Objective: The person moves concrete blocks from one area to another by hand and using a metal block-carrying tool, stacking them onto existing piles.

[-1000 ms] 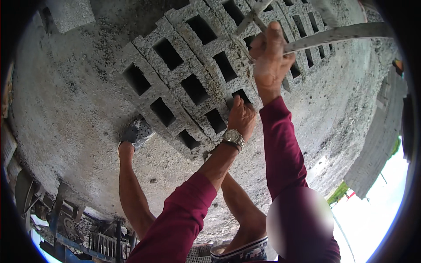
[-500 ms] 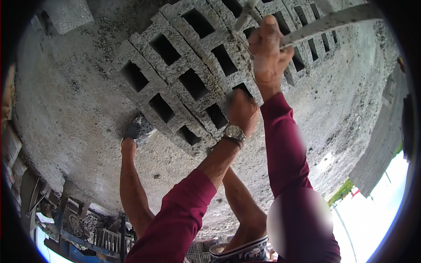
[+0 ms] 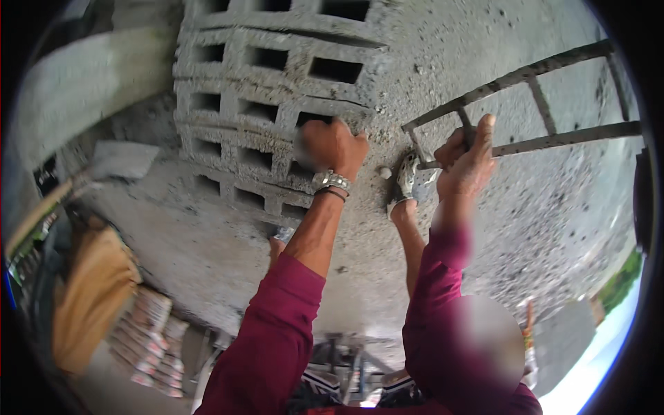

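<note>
Hollow concrete blocks (image 3: 232, 131) stand side by side in a row on the ground, their rectangular holes facing up. My left hand (image 3: 335, 149), with a metal watch at the wrist, is closed over the near right end of the row, beside an open hole. Blur hides part of its fingers, and whatever it may hold cannot be made out. To the right of the blocks, my right hand (image 3: 467, 162) is wrapped round a ladder-shaped metal frame (image 3: 546, 114). The frame's bars and crosspieces extend to the right, above the gritty ground.
My shoe (image 3: 409, 176) stands just right of the blocks, with a small pale stone (image 3: 385, 173) beside it. A flat grey blade (image 3: 124, 159) lies left of the row. Farther left are a tan sheet (image 3: 97, 297) and stacked bags (image 3: 149, 332).
The view has turned, so the block row now lies farther left. My right hand has brought the metal frame from over the blocks to their right side. My left hand stays closed at the blocks.
</note>
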{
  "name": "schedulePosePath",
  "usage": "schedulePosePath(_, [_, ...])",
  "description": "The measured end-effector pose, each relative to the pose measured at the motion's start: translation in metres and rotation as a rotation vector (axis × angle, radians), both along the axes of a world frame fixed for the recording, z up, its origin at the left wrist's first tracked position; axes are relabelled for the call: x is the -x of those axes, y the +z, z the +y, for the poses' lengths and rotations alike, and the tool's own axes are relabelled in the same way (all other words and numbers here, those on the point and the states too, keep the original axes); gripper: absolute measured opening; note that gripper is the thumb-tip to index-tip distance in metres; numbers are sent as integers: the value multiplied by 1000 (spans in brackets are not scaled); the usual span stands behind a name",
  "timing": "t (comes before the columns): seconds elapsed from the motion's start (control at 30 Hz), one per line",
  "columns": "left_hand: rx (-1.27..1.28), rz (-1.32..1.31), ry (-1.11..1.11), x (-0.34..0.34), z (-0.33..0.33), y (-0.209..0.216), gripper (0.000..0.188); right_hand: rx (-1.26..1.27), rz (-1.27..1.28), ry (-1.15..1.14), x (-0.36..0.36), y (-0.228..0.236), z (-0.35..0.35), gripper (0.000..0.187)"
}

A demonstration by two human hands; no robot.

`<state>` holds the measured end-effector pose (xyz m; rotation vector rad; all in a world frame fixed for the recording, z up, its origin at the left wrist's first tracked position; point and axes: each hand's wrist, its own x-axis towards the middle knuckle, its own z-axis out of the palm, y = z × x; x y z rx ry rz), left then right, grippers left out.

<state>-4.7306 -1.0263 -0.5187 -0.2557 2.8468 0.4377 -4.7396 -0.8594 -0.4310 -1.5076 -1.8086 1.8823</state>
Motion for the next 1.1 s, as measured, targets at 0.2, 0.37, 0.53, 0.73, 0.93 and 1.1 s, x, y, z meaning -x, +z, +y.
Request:
schedulePosePath(0.2, [42, -111, 5, 0, 8, -3, 42, 132, -31, -207, -36, -57, 29, 58])
schedulePosePath(0.37, [-291, -151, 82, 2, -10, 23, 47, 185, -60, -169, -42, -87, 37, 49])
schedulePosePath(0.53, [-342, -237, 113, 2, -5, 37, 38, 166, 55, -188, -27, -97, 30, 54])
schedulePosePath(0.73, [-224, -372, 190, 10, -10, 56, 34, -1, 251, -130, 8, -97, 20, 54])
schedulePosePath(0.93, [-345, -198, 27, 5, -7, 33, 35, 140, -199, 35, -15, -198, -34, 50])
schedulePosePath(1.1, [-160, -299, 50, 7, -15, 41, 39, 210, 19, -85, -13, -133, 4, 45])
